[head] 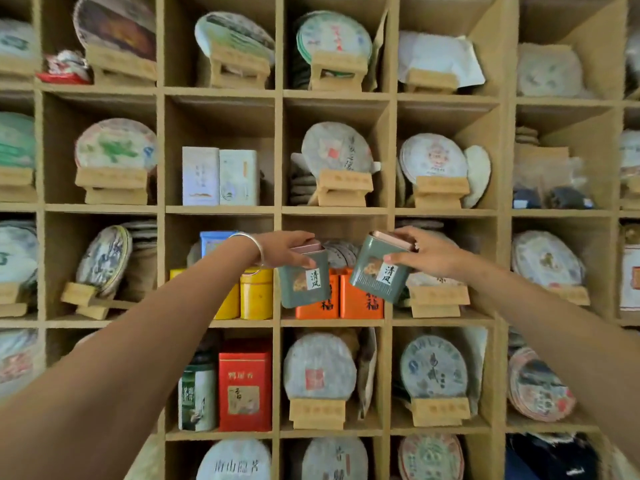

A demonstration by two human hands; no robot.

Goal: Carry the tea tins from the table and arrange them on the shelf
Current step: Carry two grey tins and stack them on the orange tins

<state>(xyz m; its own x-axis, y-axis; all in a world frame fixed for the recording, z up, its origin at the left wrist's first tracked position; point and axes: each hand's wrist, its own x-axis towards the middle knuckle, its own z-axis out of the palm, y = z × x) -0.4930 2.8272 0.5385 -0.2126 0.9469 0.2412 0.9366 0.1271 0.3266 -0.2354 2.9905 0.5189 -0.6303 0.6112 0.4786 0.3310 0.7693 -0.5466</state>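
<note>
I hold two grey-green tea tins with white labels, up in front of a wooden shelf (332, 210) of square compartments. My left hand (285, 250) grips the top of the left green tin (303, 284), which hangs nearly upright. My right hand (427, 252) grips the top of the right green tin (379, 273), which tilts to the left. Both tins hover in front of the middle compartment, where two orange tins (360, 303) stand. Two yellow tins (256, 294) and a blue box (213, 242) fill the compartment to the left.
Round wrapped tea cakes on wooden stands fill most compartments. Two pale boxes (220, 176) stand in the compartment above the yellow tins. A red tin (245, 386) and a green-white tin (196, 396) stand in the compartment below them. The table is out of view.
</note>
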